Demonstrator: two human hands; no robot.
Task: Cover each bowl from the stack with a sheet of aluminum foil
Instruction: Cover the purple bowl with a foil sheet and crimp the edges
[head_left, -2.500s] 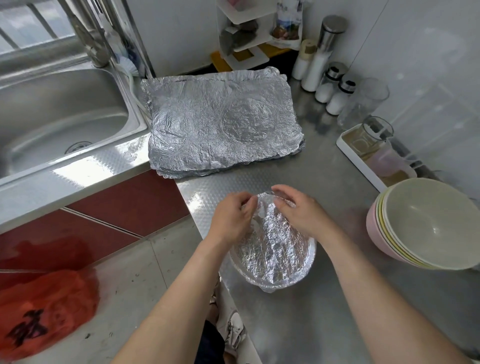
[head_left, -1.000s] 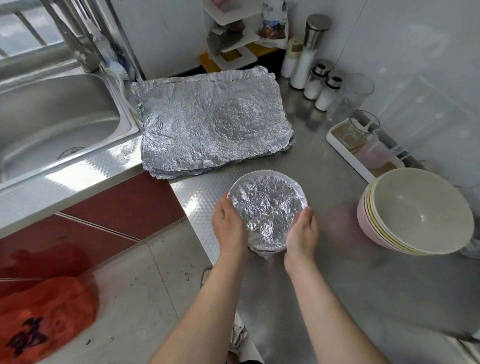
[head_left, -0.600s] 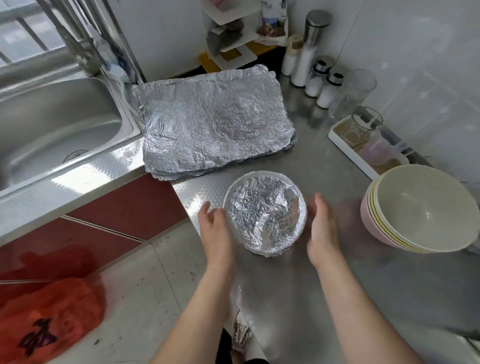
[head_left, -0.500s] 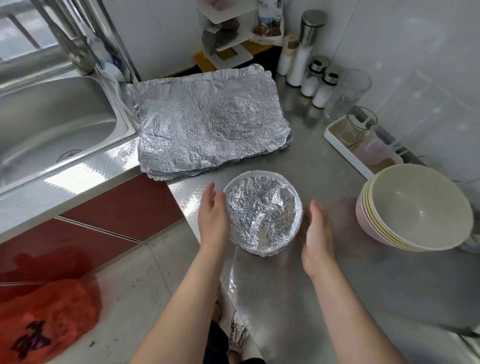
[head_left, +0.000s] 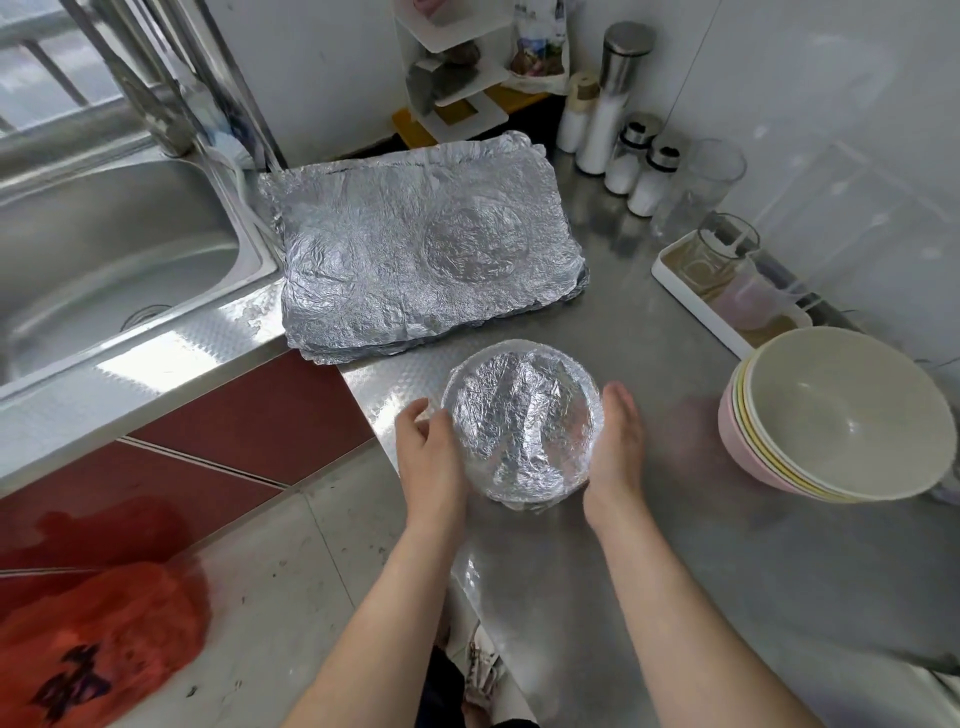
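I see the steel counter (head_left: 675, 597) bearing the pile of foil sheets (head_left: 415, 260) at the back and the stack of bowls (head_left: 836, 421) to the right. The foil-covered bowl (head_left: 522, 431) sits near the front edge, between my hands: left hand (head_left: 431, 462) curls round its side, right hand (head_left: 615, 447) presses flat against it, fingers straight

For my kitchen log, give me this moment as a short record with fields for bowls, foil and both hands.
wrapped bowl: foil-covered, on counter, between both hands
left hand: fingers curled against its left side
right hand: open, flat against its right side
foil sheets: stacked flat beside sink
bowl stack: uncovered, at far right
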